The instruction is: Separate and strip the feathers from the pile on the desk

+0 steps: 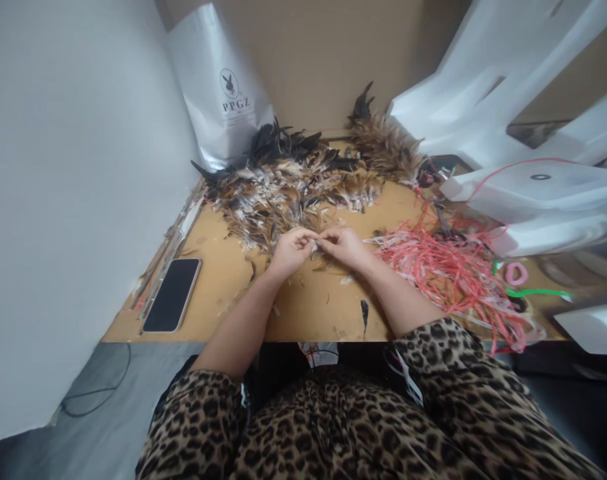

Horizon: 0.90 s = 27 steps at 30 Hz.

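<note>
My left hand (292, 248) and my right hand (344, 244) meet fingertip to fingertip over the wooden table (303, 313), both pinched shut on a small bundle of feathers (315, 247) between them. Just beyond my hands lies a wide heap of brown, black and white feathers (283, 183). A tangle of red and white plastic strings (443, 267) spreads to the right of my right hand, some strands reaching toward it.
A black phone (172, 294) lies face up at the table's left front. A white printed bag (223, 93) leans at the back, with white foam pieces (508, 100) at the right. A pink ring (516, 273) and a green strand (538, 292) lie at the far right.
</note>
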Tool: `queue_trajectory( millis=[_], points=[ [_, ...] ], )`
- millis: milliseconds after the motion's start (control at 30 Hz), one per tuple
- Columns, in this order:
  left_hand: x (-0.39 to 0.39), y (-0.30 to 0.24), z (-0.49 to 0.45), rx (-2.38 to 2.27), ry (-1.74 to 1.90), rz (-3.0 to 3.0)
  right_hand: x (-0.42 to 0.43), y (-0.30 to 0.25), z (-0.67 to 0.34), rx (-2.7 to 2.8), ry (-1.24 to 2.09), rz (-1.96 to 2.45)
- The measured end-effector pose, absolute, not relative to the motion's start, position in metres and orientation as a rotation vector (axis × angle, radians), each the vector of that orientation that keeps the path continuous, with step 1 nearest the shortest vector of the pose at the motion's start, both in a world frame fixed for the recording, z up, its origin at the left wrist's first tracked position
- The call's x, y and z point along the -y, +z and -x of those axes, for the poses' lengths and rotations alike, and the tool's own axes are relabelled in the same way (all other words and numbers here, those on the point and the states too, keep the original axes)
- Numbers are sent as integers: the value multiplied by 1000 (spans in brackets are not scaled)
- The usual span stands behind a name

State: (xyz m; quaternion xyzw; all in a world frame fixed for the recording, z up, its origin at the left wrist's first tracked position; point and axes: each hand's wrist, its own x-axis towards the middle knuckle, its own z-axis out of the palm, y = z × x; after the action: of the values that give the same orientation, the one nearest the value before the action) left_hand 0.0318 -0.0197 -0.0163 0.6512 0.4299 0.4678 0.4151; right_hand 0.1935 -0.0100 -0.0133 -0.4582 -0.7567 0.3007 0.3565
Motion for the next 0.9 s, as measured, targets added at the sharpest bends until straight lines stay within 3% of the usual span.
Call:
queue_trajectory(
  millis=[900],
  points=[
    [24,-14,-30,-1145,1280,-2210,7,-19,-194,1837,1037,1192]
  ],
)
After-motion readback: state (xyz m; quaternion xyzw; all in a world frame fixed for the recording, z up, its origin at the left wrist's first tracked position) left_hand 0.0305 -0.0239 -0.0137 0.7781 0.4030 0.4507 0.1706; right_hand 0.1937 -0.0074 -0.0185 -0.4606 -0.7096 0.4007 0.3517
